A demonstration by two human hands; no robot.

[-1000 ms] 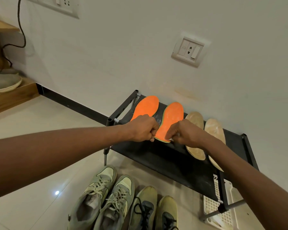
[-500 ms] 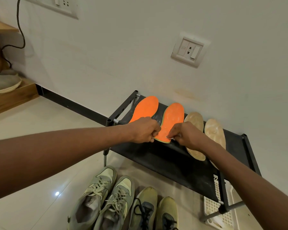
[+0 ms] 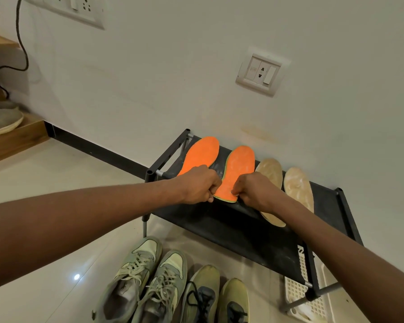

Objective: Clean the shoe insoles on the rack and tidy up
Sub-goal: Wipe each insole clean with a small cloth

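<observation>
step: lifting orange insoles off rack [image 3: 247,229] | left hand [image 3: 200,184]: fingers curled, pinching heel of left orange insole [image 3: 202,155] | right hand [image 3: 254,192]: fingers pinch heel of right orange insole [image 3: 239,169] | advice: lift both level, clear of tan insoles [image 3: 269,173] just right of the fingers

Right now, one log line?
left hand: grips orange insole heel | right hand: pinches same heel | rack: four insoles

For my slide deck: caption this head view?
Both hands pinch the heel of an orange foam insole on a black fabric rack.
</observation>
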